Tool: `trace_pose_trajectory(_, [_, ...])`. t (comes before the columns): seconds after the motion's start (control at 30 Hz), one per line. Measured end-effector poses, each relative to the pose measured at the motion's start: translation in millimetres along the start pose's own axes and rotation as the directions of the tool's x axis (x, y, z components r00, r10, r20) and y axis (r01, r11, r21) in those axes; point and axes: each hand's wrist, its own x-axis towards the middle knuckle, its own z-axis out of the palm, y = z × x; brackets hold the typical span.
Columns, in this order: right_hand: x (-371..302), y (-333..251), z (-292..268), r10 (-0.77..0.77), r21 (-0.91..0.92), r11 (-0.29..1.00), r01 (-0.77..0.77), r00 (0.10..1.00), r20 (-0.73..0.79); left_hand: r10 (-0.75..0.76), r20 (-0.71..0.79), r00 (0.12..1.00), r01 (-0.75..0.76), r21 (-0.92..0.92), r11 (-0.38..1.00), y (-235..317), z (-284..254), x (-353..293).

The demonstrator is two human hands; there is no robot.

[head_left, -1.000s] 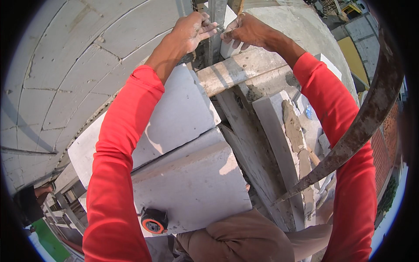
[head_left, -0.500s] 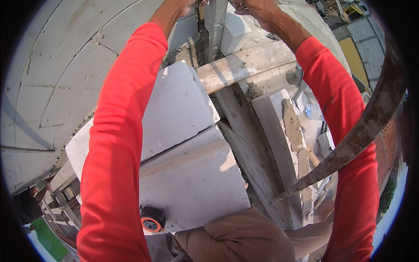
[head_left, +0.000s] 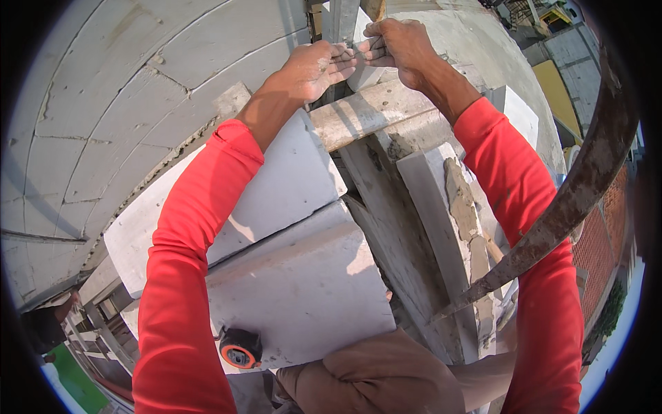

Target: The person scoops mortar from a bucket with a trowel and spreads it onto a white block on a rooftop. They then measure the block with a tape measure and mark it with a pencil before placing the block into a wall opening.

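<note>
Our left hand (head_left: pixel 314 69) and right hand (head_left: pixel 400 43) came back down, fingers now grasping the small grey block piece (head_left: pixel 364 69) above the mortar-stained wooden plank (head_left: pixel 372 114).

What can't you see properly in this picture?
- Head view: what the left hand and right hand pinch together; the fingers cover it.
- The tape measure is partly behind the red left sleeve.
- The upright post is cut off by the top edge.
- The ground below the white blocks is too small and bent at the rim.
</note>
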Motion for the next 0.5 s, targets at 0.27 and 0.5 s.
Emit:
trace_pose_trajectory(0.27, [-47,-14,-53,0.057,-0.161,0.987,-0.004,0.945,0.322,0.005,-0.057,0.998,-0.003,0.041,0.999,7,-47,15])
trace_pose_trajectory(0.5, [32,-15,-45,-0.044,-0.273,0.954,0.125,0.958,0.284,0.264,0.103,0.959,-0.279,0.504,0.818,102,-71,140])
